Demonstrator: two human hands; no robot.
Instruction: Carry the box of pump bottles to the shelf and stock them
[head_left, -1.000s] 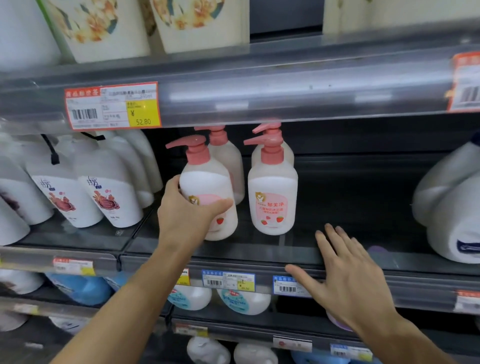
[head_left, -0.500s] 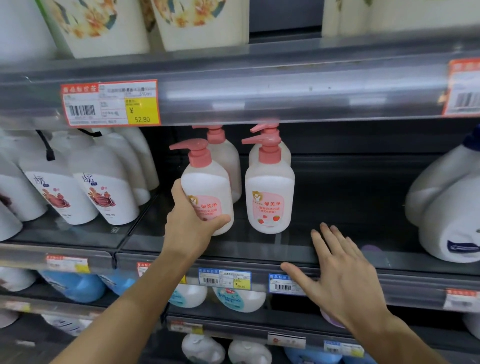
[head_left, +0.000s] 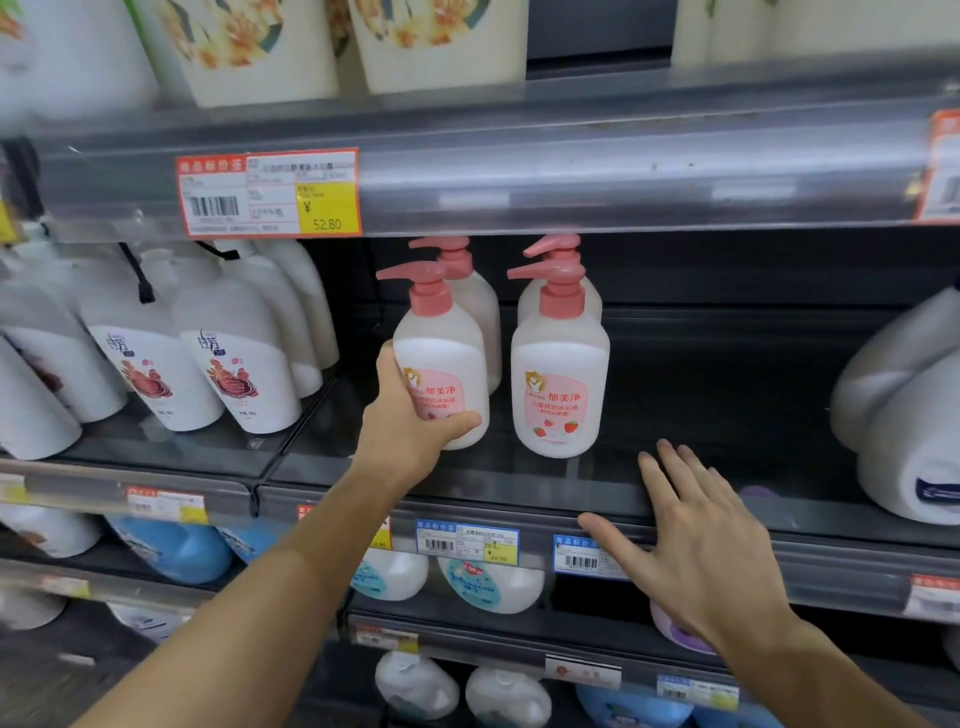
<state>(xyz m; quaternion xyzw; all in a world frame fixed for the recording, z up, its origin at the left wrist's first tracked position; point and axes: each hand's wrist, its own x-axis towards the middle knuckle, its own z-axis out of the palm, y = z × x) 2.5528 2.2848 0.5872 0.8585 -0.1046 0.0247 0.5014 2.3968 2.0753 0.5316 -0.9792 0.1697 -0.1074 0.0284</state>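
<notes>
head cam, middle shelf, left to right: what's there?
White bottles with red-brown labels → pump bottle held by left hand → pump bottle standing free → bare shelf gap → large white jugs.

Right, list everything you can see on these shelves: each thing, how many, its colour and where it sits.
White plastic pump bottles with pink pumps: four, middle shelf centre, two rows of two; front-left one gripped.
White bottles with red-brown label art: several, middle shelf left, leaning back.
Large white jugs: at least two, middle shelf right.
Cream floral packs: several, top shelf.
Orange and yellow price tag reading 52.80: one, top shelf rail.
Blue and white bottles: several, lower shelves.
Blue price tags: two, middle shelf rail.
Left hand: around the front-left pump bottle.
Right hand: open, fingers spread, at the shelf's front edge.
</notes>
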